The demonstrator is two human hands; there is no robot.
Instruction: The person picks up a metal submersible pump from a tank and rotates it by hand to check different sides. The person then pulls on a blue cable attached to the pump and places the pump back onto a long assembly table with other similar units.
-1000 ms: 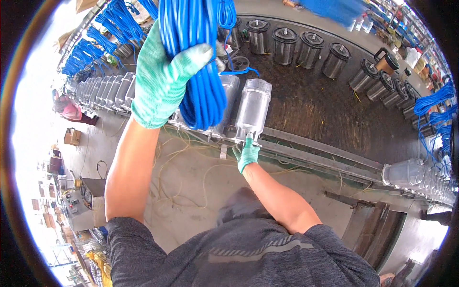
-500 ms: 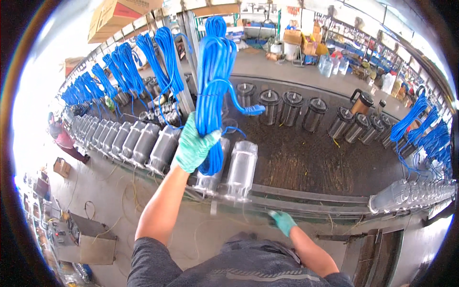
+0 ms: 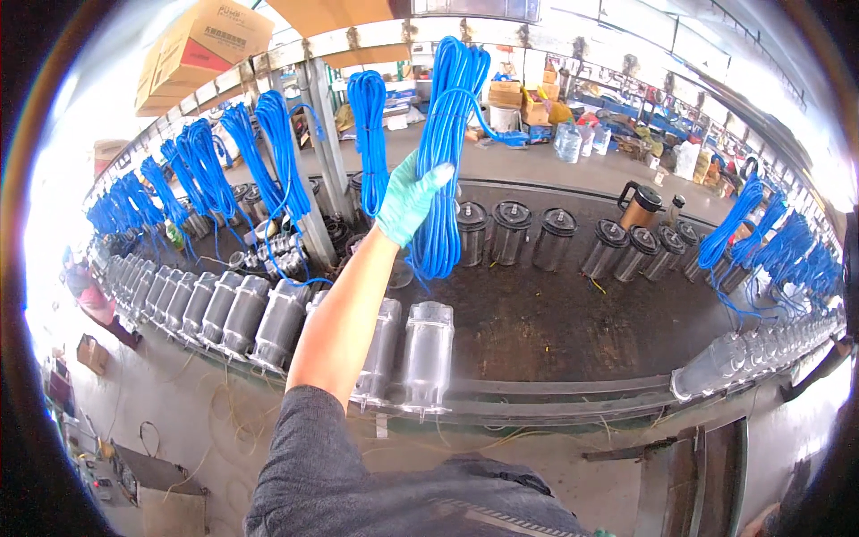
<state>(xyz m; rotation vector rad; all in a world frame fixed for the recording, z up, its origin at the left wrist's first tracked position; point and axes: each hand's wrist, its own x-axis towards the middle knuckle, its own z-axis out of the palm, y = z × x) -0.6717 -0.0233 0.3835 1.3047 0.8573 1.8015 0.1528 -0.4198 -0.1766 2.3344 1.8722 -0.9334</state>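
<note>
My left hand [image 3: 413, 202], in a green glove, is raised at arm's length with its fingers wrapped round a bundle of blue cable [image 3: 441, 157]. The long loops hang upright, and a loose end with a blue tip sticks out to the right near the top. Just left of the held bundle, another blue cable bundle [image 3: 368, 134] hangs from the overhead rail [image 3: 465, 33]. Below my hand, a grey metal motor housing [image 3: 428, 358] stands at the near edge of the dark worktable [image 3: 555, 331]. My right hand is out of view.
Several cable bundles [image 3: 206, 166] hang along the left of the rail, more [image 3: 778, 237] on the right. Rows of grey housings [image 3: 219, 309] line the near edge. Dark-topped steel cylinders [image 3: 512, 234] and a brown kettle [image 3: 640, 206] stand toward the back. A post [image 3: 327, 148] rises at left.
My left hand has lifted the blue cable bundle up and to the right. My right hand has dropped out of the picture. The whole view has shifted somewhat.
</note>
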